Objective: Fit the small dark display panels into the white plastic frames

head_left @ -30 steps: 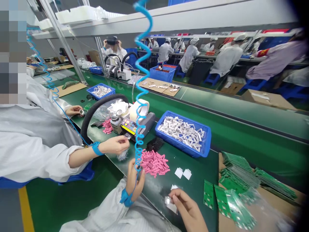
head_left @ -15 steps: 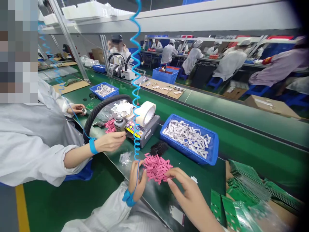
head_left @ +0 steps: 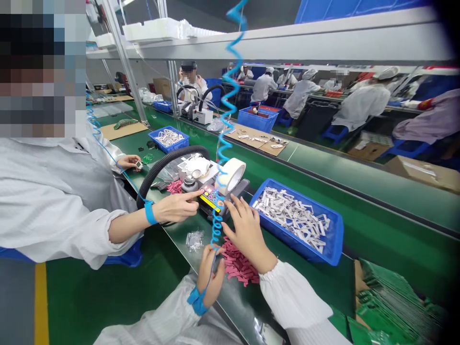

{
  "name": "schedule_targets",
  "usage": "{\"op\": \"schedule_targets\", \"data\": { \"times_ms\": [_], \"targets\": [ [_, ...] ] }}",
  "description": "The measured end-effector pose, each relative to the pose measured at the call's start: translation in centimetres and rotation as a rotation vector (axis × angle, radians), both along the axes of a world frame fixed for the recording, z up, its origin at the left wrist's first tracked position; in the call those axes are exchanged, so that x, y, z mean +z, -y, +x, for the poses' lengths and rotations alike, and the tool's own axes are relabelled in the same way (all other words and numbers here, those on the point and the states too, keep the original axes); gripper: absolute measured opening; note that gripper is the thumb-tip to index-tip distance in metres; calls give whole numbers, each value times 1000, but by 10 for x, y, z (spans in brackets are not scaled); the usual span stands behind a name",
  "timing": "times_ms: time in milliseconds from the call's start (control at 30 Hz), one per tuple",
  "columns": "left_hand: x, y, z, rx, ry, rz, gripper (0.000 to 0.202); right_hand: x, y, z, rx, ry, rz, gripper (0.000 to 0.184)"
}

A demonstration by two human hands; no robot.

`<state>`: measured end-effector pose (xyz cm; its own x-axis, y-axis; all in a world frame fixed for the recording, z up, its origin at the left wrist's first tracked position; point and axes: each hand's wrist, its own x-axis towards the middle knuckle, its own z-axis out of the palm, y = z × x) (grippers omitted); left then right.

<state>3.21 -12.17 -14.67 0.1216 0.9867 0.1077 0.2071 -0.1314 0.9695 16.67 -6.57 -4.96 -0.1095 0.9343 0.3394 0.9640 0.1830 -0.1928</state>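
Observation:
My left hand (head_left: 211, 274), with a blue wrist strap, rests by the table edge at the left side of a pile of pink strips (head_left: 239, 263). Its thumb and index finger are apart, with nothing visible between them. Over the far part of the pile reaches my right hand (head_left: 247, 235), open, fingers spread towards the grey automatic tape dispenser (head_left: 210, 199). A roll of cream tape (head_left: 232, 175) sits on top of the dispenser. A co-worker's hand (head_left: 178, 207) points a finger at the dispenser's button panel. Part of the pile is hidden under my right hand.
A blue bin (head_left: 338, 239) of white plastic parts stands to the right. Green circuit boards (head_left: 391, 297) lie at the lower right. A coiled blue cord (head_left: 230, 96) hangs before me. Small clear pieces (head_left: 194, 240) lie near the edge; a black hose (head_left: 154, 172) arches at left.
My right hand has left the near right side of the pink pile and moved forward to the tape dispenser, its fingers spreading. The co-worker's hand has come onto the button panel. The view has shifted.

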Motion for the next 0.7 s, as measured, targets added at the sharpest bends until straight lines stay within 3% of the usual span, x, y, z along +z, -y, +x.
{"op": "schedule_targets", "data": {
  "times_ms": [200, 700],
  "targets": [
    [-2, -1, 0, -8, 54, 0, 18, -2, 1, 1, -7, 4, -6, 52],
    [7, 1, 4, -50, -31, 92, 20, -9, -5, 0, 65, -167, -15, 60]
  ]
}}
